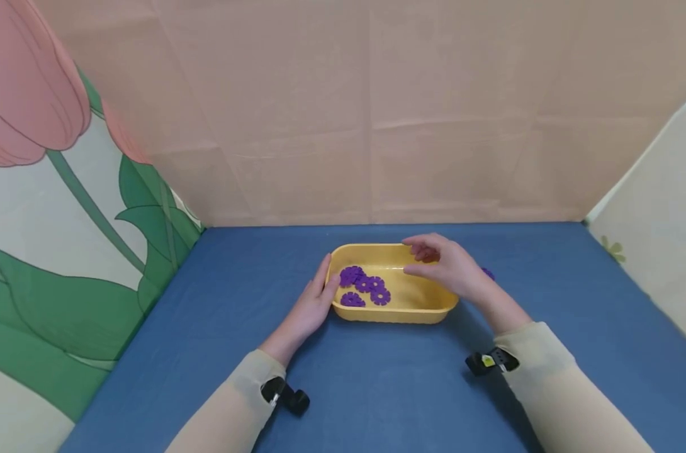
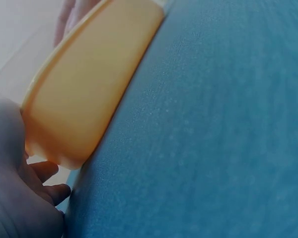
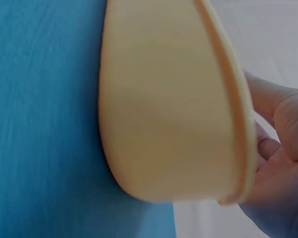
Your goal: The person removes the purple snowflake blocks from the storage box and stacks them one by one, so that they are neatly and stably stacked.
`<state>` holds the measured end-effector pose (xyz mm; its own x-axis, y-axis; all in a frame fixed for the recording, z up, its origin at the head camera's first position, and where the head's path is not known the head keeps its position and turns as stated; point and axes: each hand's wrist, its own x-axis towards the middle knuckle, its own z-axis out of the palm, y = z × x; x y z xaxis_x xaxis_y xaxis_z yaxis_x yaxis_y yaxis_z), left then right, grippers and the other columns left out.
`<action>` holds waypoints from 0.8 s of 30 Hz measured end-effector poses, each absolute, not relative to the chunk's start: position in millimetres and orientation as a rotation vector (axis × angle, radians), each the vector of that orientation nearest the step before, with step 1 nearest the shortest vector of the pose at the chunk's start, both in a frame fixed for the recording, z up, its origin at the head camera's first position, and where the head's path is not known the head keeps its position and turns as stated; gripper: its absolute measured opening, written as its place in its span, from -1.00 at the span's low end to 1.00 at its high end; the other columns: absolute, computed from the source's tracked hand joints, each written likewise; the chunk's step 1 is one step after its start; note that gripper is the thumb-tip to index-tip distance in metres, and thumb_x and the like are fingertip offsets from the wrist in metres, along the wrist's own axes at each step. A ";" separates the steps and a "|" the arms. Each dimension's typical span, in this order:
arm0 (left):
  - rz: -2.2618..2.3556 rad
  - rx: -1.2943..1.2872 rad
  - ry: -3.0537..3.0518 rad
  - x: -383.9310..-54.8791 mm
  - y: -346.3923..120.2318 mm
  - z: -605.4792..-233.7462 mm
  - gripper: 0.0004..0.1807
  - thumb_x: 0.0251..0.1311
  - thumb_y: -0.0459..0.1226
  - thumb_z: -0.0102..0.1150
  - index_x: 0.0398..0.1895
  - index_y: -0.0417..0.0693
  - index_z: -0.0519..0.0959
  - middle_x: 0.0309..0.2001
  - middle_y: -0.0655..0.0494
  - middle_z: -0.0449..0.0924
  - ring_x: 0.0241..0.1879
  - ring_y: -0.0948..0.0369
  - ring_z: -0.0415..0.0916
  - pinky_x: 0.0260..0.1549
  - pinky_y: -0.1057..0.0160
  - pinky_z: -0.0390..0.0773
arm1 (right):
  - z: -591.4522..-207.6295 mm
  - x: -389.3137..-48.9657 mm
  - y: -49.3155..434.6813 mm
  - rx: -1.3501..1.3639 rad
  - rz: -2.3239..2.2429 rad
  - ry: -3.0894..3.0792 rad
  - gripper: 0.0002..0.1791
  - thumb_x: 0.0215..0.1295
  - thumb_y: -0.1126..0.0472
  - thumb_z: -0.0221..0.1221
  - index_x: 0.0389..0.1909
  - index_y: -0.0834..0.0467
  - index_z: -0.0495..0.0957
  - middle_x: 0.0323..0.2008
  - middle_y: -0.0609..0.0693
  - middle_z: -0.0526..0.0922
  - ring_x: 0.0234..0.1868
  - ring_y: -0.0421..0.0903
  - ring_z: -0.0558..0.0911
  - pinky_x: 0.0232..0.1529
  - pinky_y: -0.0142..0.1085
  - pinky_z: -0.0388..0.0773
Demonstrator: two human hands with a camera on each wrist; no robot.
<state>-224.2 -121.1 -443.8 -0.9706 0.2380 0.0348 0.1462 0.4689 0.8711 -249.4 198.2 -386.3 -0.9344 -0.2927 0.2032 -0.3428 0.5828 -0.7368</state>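
Note:
A yellow plastic tray with raised walls stands on the blue tabletop. Several purple flower-shaped discs lie in its left half, some overlapping. My left hand grips the tray's left end, its thumb over the rim and its fingers along the outer wall. Over the tray's right part hovers my right hand, with thumb and bent fingers apart and nothing seen between them. In the right wrist view, that hand shows behind the tray's wall, which hides part of the fingers.
Part of another purple piece shows on the table just right of the tray, mostly behind my right wrist. A beige cloth wall rises at the table's back edge. Printed panels flank both sides, with a tulip panel on the left.

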 end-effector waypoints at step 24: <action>1.523 0.314 2.620 -224.0 -120.3 -443.7 -0.24 0.79 0.17 -0.23 0.87 0.29 -0.13 0.79 0.02 -0.03 0.75 -0.16 -0.19 0.66 -0.32 -0.17 | -404.9 -268.5 162.7 0.790 1.260 -2.937 -0.50 0.40 0.23 0.53 0.33 0.17 0.72 0.03 0.10 0.77 0.06 0.07 0.68 0.16 0.01 0.65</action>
<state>-224.0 -120.3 -443.7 -0.9742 0.2246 0.0212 0.1296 0.4803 0.8675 -268.5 162.7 -404.9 -0.8740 -0.4834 0.0490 -0.3686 0.5941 -0.7149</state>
